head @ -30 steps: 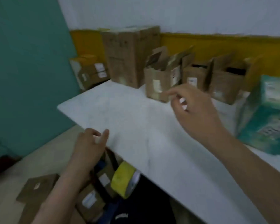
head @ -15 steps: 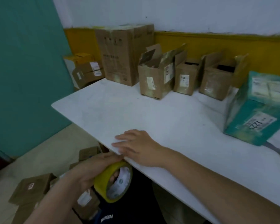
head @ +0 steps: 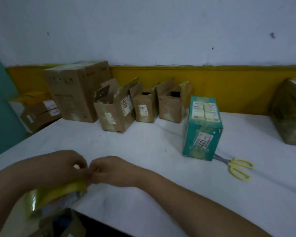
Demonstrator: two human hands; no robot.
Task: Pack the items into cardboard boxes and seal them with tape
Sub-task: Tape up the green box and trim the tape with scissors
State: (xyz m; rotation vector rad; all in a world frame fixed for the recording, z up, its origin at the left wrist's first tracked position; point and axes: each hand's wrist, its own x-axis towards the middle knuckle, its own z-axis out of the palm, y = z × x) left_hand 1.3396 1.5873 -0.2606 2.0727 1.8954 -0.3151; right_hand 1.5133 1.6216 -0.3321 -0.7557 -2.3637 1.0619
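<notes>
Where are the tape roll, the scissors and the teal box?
tape roll (head: 67, 188), head view, yellow outer band.
scissors (head: 231, 164), head view, where handles meet blades.
teal box (head: 200, 130), head view, near side above the label.

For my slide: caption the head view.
Left hand holds a yellow tape roll; right hand pinches its end.

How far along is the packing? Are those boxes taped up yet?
The teal box and tall brown box look closed. In hand: the left hand holds the yellow tape roll while the right hand seems to pinch its loose end. Left: three small brown boxes stand with flaps open, unsealed. Scissors lie beside the teal box.
</notes>
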